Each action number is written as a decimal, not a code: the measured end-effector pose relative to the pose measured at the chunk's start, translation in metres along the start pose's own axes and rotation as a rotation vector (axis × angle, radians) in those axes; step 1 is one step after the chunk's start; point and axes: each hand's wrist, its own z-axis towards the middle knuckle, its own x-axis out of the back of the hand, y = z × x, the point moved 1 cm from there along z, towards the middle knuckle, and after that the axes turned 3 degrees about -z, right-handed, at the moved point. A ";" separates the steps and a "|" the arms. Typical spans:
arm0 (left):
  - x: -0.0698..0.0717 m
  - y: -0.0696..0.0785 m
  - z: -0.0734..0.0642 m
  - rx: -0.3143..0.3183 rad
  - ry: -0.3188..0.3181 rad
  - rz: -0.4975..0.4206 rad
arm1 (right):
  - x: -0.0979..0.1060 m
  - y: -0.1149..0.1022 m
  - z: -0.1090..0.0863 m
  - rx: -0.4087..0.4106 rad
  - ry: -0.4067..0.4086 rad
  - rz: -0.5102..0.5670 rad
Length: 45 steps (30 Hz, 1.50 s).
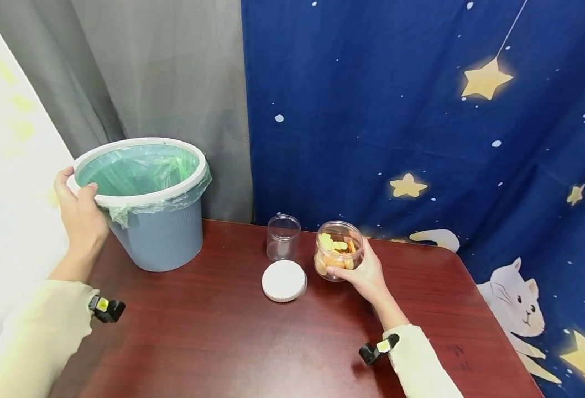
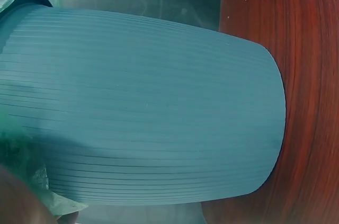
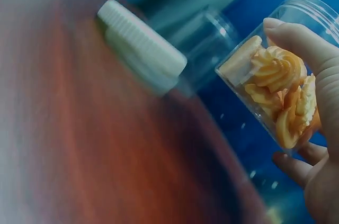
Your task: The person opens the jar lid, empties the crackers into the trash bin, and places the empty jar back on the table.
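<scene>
At the left, my left hand (image 1: pixel 82 218) grips the white rim of a blue-grey trash bin (image 1: pixel 160 237), which is lined with a green plastic bag (image 1: pixel 138 171). The bin's ribbed side (image 2: pixel 148 107) fills most of the left wrist view. My right hand (image 1: pixel 369 273) holds a clear, lidless jar (image 1: pixel 339 226) with golden piped cookies (image 3: pixel 278 70) in it. In the right wrist view the jar appears raised off the table. To its left, a white screw lid (image 1: pixel 283 281) lies on the table in front of a second clear jar (image 1: pixel 282 237), which looks empty.
The dark red-brown table (image 1: pixel 213 331) has its back edge against a grey curtain (image 1: pixel 183 83) and a blue curtain (image 1: pixel 347 110) printed with stars and a cat. A bright white area (image 1: pixel 9 193) lies to the left.
</scene>
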 end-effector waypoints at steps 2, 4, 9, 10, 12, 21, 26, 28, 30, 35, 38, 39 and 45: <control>0.001 0.001 -0.001 0.005 -0.003 0.011 | 0.001 -0.013 0.003 0.013 -0.004 0.031; 0.000 0.002 -0.001 -0.009 -0.006 -0.006 | 0.003 -0.027 0.006 0.030 -0.005 0.052; -0.003 0.005 -0.001 -0.047 -0.012 -0.197 | 0.006 -0.063 0.022 0.113 -0.023 0.024; -0.004 0.006 -0.001 -0.048 -0.013 -0.230 | 0.006 -0.071 0.025 0.129 -0.028 0.016; -0.005 0.008 -0.002 -0.028 -0.017 -0.274 | 0.006 -0.085 0.032 0.156 -0.044 0.008; -0.009 0.021 -0.002 0.021 -0.099 -0.180 | -0.008 -0.142 0.063 0.217 -0.091 0.013; -0.016 0.026 -0.006 0.061 -0.155 -0.164 | -0.022 -0.173 0.076 0.238 -0.120 -0.032; -0.019 0.025 -0.007 0.054 -0.170 -0.141 | -0.026 -0.185 0.080 0.244 -0.131 -0.057; -0.023 0.024 -0.008 0.040 -0.179 -0.128 | -0.030 -0.196 0.083 0.257 -0.144 -0.076; -0.027 0.020 -0.008 0.003 -0.180 -0.153 | -0.045 -0.217 0.096 0.297 -0.165 -0.121; -0.024 0.016 -0.007 -0.024 -0.161 -0.171 | -0.059 -0.228 0.104 0.296 -0.171 -0.155; -0.022 0.015 -0.007 -0.035 -0.149 -0.173 | -0.064 -0.232 0.106 0.293 -0.177 -0.168; -0.010 0.009 -0.007 -0.051 -0.092 -0.169 | -0.091 -0.255 0.115 0.263 -0.219 -0.342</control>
